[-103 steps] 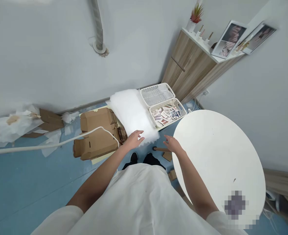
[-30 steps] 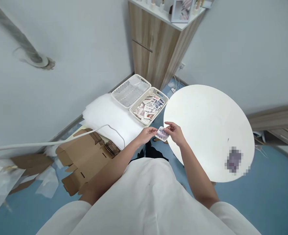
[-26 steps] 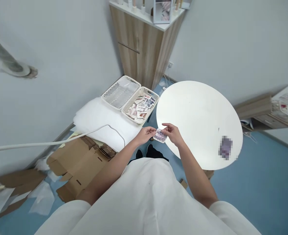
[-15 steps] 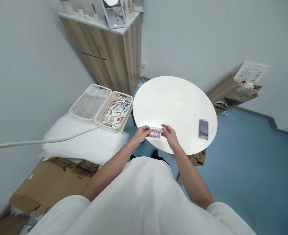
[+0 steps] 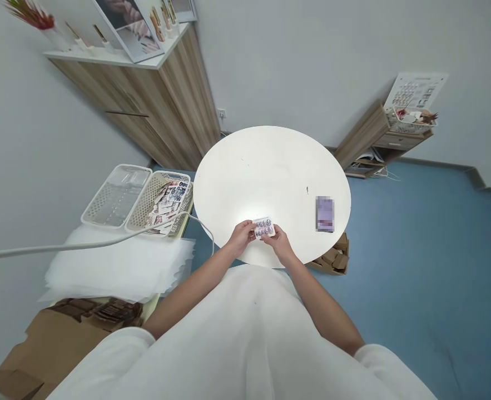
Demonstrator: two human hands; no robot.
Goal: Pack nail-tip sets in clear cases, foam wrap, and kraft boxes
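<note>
A small card of press-on nails (image 5: 264, 227), with two rows of shiny purple-silver nails, is held over the near part of the round white table (image 5: 266, 161). My left hand (image 5: 241, 235) is closed on the card's left edge, thumb on top. At the lower right edge, my right hand (image 5: 279, 242) also grips it, with the fingers partly hidden beneath. A blurred-out purple rectangular item (image 5: 325, 214) lies on the table to the right of my hands.
To the left stand a white basket (image 5: 133, 220) of similar cards and another basket (image 5: 87, 214) with clear plastic pieces. White sheets (image 5: 115, 266), flattened cardboard (image 5: 57, 350) and a pale cable (image 5: 103, 245) are nearer. A wooden cabinet (image 5: 178, 105) stands behind; a cardboard box (image 5: 335, 261) sits under the table.
My right hand has come in and taken hold of the card's right side, where it was just apart from it. The card is tilted slightly. The camera view has shifted.
</note>
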